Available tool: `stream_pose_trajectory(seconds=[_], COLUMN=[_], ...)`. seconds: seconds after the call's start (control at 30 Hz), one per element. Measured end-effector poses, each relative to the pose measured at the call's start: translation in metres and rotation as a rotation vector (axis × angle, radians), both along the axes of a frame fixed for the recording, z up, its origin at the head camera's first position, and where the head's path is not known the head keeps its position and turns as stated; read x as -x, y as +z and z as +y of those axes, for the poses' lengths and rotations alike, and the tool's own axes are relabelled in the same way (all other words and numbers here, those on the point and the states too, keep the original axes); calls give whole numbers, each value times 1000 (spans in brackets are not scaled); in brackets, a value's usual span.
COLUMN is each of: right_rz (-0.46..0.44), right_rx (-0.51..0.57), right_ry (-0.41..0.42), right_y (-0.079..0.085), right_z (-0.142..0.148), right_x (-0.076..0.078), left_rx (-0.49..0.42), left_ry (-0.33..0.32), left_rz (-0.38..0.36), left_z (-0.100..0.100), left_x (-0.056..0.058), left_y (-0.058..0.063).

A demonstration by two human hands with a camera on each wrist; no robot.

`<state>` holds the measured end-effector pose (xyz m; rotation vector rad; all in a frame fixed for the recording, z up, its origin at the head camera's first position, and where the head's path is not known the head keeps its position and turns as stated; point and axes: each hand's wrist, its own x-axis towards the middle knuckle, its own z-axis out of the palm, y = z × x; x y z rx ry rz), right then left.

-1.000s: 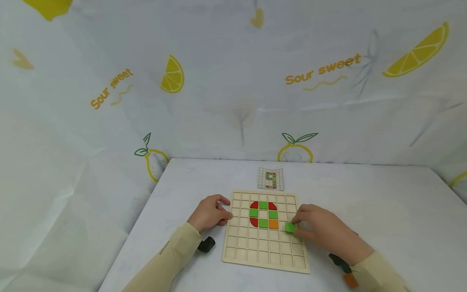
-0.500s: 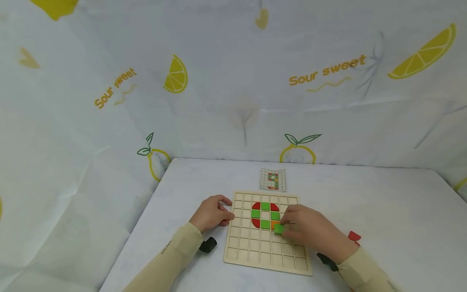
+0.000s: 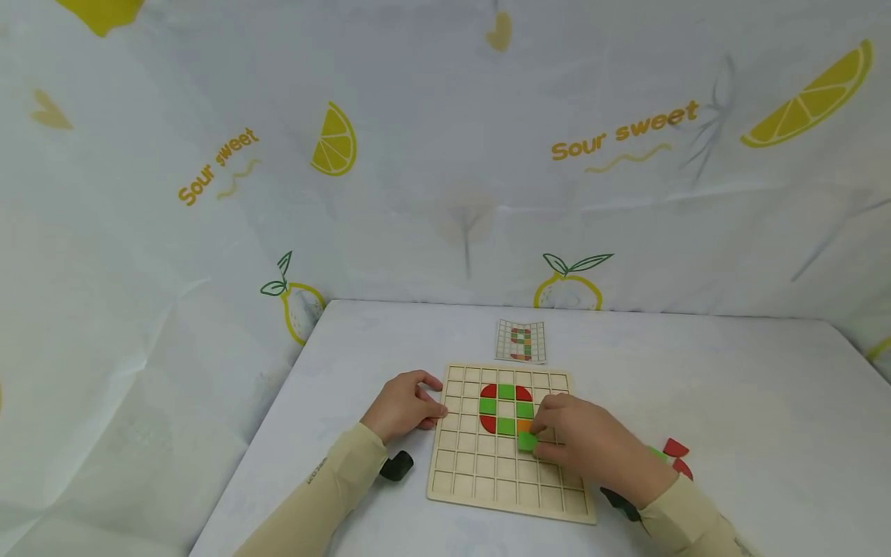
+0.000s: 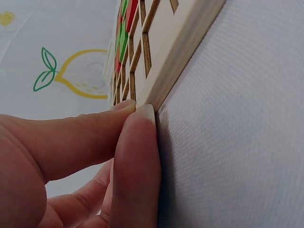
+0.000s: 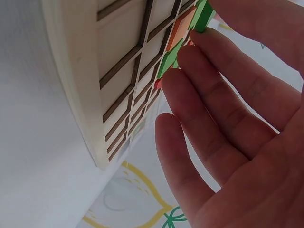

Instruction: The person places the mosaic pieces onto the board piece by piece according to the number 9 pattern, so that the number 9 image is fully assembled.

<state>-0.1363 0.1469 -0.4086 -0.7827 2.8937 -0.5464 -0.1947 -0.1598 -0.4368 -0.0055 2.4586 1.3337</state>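
The left hand holds the near edge of the wooden board at its fingertips; a light, firm hold there should stop any sliding. The right hand has a narrow grip, thumb and forefinger pinching the held green tile by its sides, just short of the orange tile. To seat it well, square its corners to the cell, let it drop flat, then press (a tilted tile would likely catch the ridge).

Left of the grip and beyond it, the board's cells contain red pieces and seated green tiles round a bare cell; the orange tile, partly covered, touches that group. Right of the grip, loose red pieces lie on the table.
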Motion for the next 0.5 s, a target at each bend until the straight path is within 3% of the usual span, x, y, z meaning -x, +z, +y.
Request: stream_pose_trajectory(seconds=[0.5], right_rz=[8], right_rx=[-5], right_ry=[-5], right_y=[-7], right_z=[0], right_x=[0], left_rx=[2], left_ry=[-4], left_rz=[4], left_z=[-1], left_x=[1], left_y=[-1])
